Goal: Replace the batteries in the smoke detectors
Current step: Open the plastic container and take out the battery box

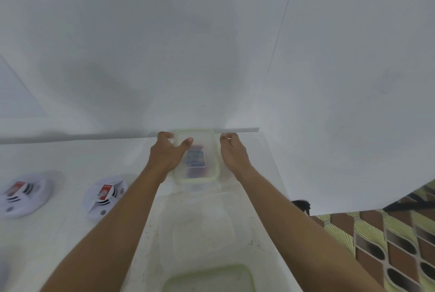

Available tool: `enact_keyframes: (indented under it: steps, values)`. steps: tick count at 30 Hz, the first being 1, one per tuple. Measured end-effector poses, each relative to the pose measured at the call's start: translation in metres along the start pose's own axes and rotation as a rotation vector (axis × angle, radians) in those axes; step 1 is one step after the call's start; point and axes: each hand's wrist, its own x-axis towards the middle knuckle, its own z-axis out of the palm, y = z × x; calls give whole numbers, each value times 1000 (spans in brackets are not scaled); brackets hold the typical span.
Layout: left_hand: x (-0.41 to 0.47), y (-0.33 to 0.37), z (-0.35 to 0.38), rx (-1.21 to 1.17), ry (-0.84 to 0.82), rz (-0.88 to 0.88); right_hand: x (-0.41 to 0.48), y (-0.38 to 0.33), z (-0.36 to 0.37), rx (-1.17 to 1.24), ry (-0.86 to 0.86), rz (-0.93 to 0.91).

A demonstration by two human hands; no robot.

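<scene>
A clear plastic container with a pale green rim stands at the far edge of the white counter, against the wall. A blue and red pack shows blurred through its lid. My left hand grips its left side, thumb resting on the lid. My right hand curls against its right side. Two white round smoke detectors lie on the counter to the left, one nearer and one at the frame edge, each with a red battery showing in it.
A second clear container with a green rim sits at the near edge of the counter, between my forearms. The counter ends on the right above a patterned brown and yellow floor. White walls rise behind.
</scene>
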Motion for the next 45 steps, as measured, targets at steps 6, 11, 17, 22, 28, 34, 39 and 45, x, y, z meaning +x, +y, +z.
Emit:
enact_keyframes:
  steps: [6, 11, 17, 22, 28, 34, 39, 45]
  values:
    - [-13, -10, -6, -136, 83, -114, -12, 2, -2, -99, -27, -45]
    - [-6, -13, -16, 84, 21, 83, -15, -2, 7, -198, -95, -151]
    - [8, -6, -28, 328, -17, 110, -7, -18, 7, -243, -213, -165]
    - [14, -23, -36, 195, -149, 112, -8, -17, 12, -208, -206, -157]
    - [20, -25, -34, 47, -84, 104, -10, -11, 18, -182, -162, -163]
    - [19, -17, -33, 114, -100, 176, -11, -15, 14, -185, -190, -154]
    - [20, -19, -29, 228, -157, 276, -10, -10, 8, -74, -132, -94]
    - [2, -21, -8, 192, 174, 30, -9, 3, 1, -2, 43, -51]
